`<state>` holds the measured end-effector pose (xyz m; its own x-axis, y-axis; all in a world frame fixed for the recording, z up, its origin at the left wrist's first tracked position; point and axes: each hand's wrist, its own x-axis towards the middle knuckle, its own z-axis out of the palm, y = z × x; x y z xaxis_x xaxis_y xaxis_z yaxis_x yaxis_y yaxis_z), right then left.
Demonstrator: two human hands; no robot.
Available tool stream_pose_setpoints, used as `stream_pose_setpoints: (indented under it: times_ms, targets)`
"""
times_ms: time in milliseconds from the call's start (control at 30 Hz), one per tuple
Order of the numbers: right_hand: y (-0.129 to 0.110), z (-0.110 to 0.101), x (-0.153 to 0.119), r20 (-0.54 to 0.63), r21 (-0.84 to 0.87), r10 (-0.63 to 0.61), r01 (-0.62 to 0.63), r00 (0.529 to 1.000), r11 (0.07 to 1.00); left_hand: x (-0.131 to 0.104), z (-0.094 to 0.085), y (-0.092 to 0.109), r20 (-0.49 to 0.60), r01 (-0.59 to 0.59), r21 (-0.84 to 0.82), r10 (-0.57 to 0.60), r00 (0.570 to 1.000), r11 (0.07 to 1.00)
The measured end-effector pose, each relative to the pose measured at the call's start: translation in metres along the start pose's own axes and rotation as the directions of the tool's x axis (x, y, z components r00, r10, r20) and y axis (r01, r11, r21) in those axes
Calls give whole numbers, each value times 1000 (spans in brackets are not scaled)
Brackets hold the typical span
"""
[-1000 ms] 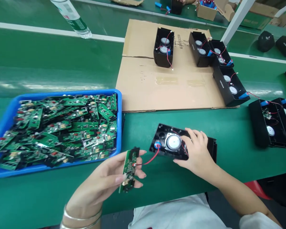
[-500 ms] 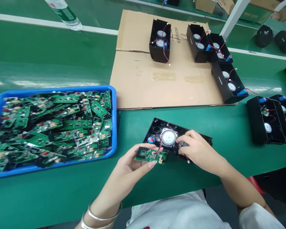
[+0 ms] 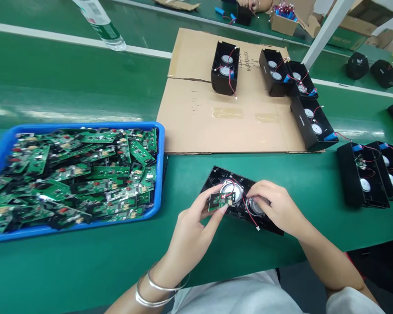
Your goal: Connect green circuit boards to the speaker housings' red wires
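Observation:
A green circuit board is pinched between the thumb and fingers of my left hand, over the left part of a black speaker housing. The housing lies on the green table and holds two round speakers, the left one in full silver, the right one partly under my right hand. My right hand's fingers are bent together at the wires by the right speaker; what they hold is too small to make out. A red and black wire with a white plug hangs over the housing's front edge.
A blue tray heaped with circuit boards stands at the left. Behind the housing, a flat cardboard sheet carries several black speaker boxes; more stand at the right. A bottle is at the back left. Across the table, a person's hand shows.
My left hand has moved right and up, bringing the circuit board over the left speaker. The blue battery in the housing is now out of sight. The camera view has shifted slightly.

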<state>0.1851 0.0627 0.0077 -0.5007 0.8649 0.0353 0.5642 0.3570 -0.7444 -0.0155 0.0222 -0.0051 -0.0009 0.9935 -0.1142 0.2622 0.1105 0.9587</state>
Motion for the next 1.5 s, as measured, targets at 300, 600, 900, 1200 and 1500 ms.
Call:
stream_pose_setpoints:
  times_ms: [300,600,900,1200,1500]
  targets:
    - [6,7,-6,241,10,-99,99,966,995,4,-2,-10,5,-46,-34,46,999,998]
    - [1,18,13,87,258,261,-275,961,926,5,-2,4,53,1,-27,0,999,1000]
    - [-5,20,11,-74,-28,134,-136,988,990,7,-1,7,55,41,-66,-37,998,997]
    - [-18,17,24,104,108,214,-225,971,968,5,0,5,75,24,-76,-18,997,997]
    - [-21,21,27,85,-85,116,-108,990,990,1,1,2,16,73,-180,-71,997,981]
